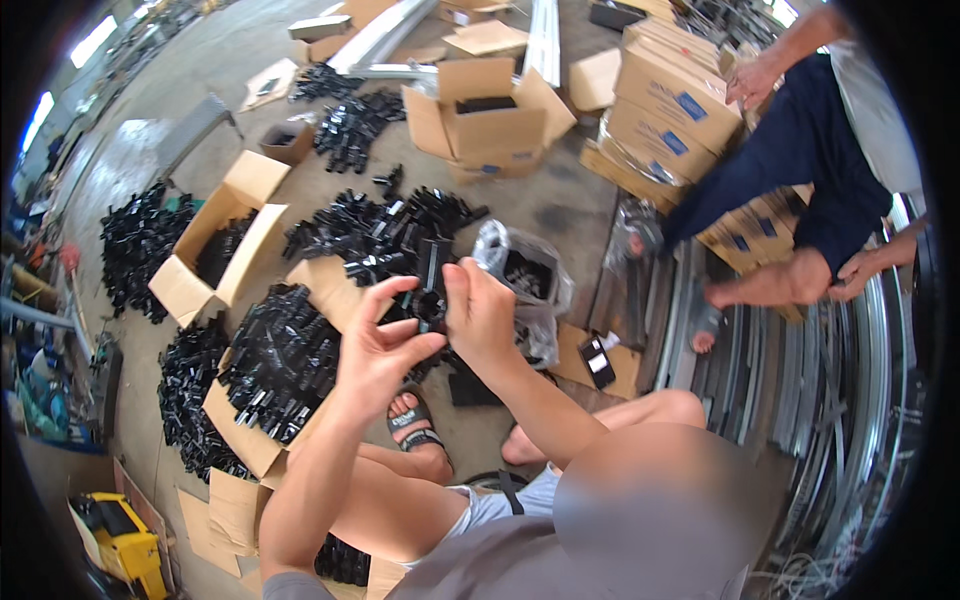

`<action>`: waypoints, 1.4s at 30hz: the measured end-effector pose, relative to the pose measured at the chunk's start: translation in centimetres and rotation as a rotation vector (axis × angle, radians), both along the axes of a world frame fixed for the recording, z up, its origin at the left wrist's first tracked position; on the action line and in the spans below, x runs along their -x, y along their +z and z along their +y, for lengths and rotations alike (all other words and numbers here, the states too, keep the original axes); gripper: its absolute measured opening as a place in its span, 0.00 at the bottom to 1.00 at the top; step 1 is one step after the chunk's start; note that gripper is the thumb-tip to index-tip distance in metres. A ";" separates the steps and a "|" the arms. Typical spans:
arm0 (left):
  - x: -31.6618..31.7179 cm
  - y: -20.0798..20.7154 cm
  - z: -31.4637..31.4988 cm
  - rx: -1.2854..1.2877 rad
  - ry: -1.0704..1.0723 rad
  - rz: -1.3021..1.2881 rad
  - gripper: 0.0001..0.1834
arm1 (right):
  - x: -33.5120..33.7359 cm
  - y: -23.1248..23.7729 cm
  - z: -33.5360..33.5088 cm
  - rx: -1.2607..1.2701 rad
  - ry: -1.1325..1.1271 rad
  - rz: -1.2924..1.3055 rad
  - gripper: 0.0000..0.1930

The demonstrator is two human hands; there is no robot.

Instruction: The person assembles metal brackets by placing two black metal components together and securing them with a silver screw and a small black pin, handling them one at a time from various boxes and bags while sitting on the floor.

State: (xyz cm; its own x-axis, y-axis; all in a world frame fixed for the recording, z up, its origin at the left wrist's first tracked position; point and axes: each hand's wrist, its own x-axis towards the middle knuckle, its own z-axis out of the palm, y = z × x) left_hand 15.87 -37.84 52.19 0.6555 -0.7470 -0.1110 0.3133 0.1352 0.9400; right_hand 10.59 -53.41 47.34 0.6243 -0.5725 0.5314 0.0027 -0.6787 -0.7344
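Both hands are raised in front of me over the piles, around one glossy black part with a short tube shape and a rounded lower end [432, 268]. My left hand [378, 350] pinches its lower end between thumb and fingers. My right hand [482, 310] is closed against its right side, thumb pointing up. The fingers cover some of the part. Behind it on the floor spreads a heap of similar black parts [350, 225]. Left of my hands, an open carton holds many black parts [282, 360] in a dense stack.
Another open carton [250, 255] stands further left, and one [490, 130] at the back. A plastic bag [545, 265] of black pieces sits right of my hands, near a phone-like black object [597, 362]. Another person [800, 170] is beside stacked cartons [670, 110]; long metal profiles [800, 370] lie at right.
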 end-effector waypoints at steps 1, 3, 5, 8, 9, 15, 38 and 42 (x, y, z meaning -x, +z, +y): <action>0.1 -0.3 -0.1 -0.017 -0.011 0.004 0.38 | 0.8 -0.2 -0.4 -0.007 -0.023 0.021 0.14; 0.1 0.1 -0.4 -0.056 -0.013 -0.001 0.37 | 1.2 0.3 -0.2 -0.106 0.054 -0.107 0.16; 0.1 -0.2 -0.6 -0.083 -0.037 -0.011 0.37 | 1.2 0.6 -0.1 -0.117 0.030 -0.127 0.18; -0.2 -0.3 -0.7 -0.089 -0.045 -0.022 0.37 | 1.2 -0.4 -0.6 -0.126 0.021 -0.030 0.22; -0.2 -0.4 -0.7 -0.085 -0.059 -0.019 0.37 | 1.2 -0.4 -0.6 -0.239 0.021 0.028 0.22; -0.8 -0.8 -0.8 -0.216 -0.095 -0.215 0.37 | 2.4 -0.1 -3.3 -0.935 0.421 -0.115 0.19; -4.9 -3.4 0.6 -0.286 -0.096 0.354 0.16 | 2.9 -5.7 2.3 0.588 0.381 -0.264 0.18; -6.0 -2.6 0.9 -0.264 -0.067 0.225 0.18 | 1.8 -5.4 1.2 0.230 0.388 -0.338 0.23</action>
